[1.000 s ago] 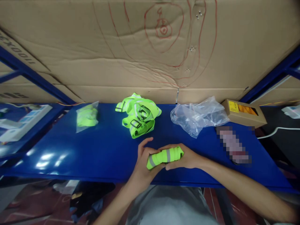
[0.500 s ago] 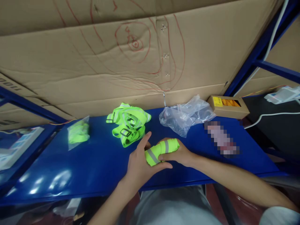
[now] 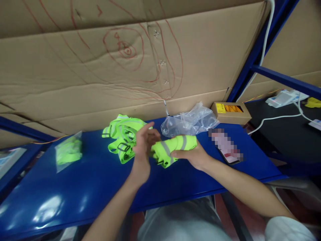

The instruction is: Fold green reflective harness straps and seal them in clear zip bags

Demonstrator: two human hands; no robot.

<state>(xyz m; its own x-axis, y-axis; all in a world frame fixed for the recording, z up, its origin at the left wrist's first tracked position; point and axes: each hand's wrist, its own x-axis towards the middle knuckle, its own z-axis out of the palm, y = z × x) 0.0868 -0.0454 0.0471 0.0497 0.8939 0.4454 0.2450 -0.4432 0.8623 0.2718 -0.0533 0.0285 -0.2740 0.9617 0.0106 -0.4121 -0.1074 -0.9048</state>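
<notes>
A rolled bundle of neon-yellow reflective strap (image 3: 173, 147) with grey bands is held above the table. My right hand (image 3: 194, 155) wraps round its right end, thumb across the front. Beside the bundle's left end is my left hand (image 3: 142, 152), fingers apart and holding nothing; whether its fingertips touch the bundle I cannot tell. Loose folds and a dark buckle part hang at that end. Behind my left hand lies a heap of the same reflective straps (image 3: 122, 129) with black buckles, partly hidden by the hand.
On the blue table (image 3: 100, 190) a clear bag with a yellow strap (image 3: 69, 152) lies at left. Crumpled clear plastic bags (image 3: 190, 120), a small cardboard box (image 3: 232, 113) and a phone (image 3: 225, 145) with a blurred screen sit at right. A cardboard wall (image 3: 205, 53) rises behind.
My left hand has come off the bundle and turned upright, fingers raised. My right hand keeps its hold, and the bundle's left end looks looser. The view has shifted right.
</notes>
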